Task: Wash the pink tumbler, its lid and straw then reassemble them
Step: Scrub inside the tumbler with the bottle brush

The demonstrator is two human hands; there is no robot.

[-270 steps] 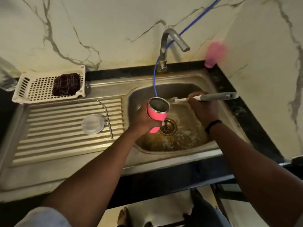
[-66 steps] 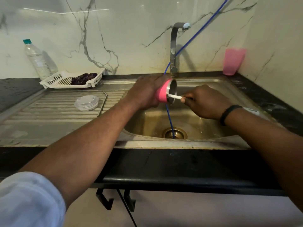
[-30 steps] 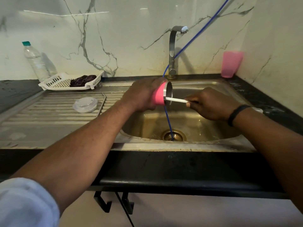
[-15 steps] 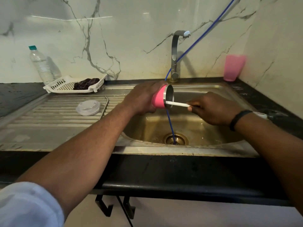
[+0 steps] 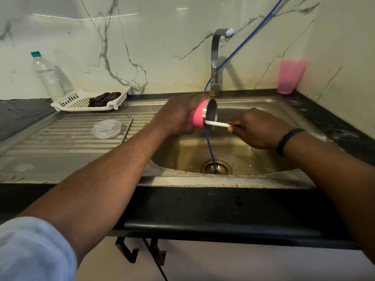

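Observation:
My left hand [image 5: 178, 116] grips the pink tumbler [image 5: 199, 116] on its side above the sink basin [image 5: 263, 159], steel mouth facing right. My right hand [image 5: 257, 131] holds a white-handled brush [image 5: 217, 124]; its head is hidden inside the tumbler. The clear lid [image 5: 107, 129] lies flat on the ribbed drainboard [image 5: 60, 138]. Right beside the lid lies the metal straw [image 5: 128, 126], along the ribs.
A tap [image 5: 216, 57] stands behind the basin, and a blue hose [image 5: 210, 147] runs down into the drain [image 5: 216, 167]. A white basket [image 5: 81, 100] with a dark scrubber and a plastic bottle [image 5: 47, 76] stand back left. A pink cup [image 5: 290, 76] stands back right.
The brush has slid a little in the tumbler's mouth between frames. Nine seconds ago the tumbler was upright over the drain with the brush outside its rim; now it lies sideways.

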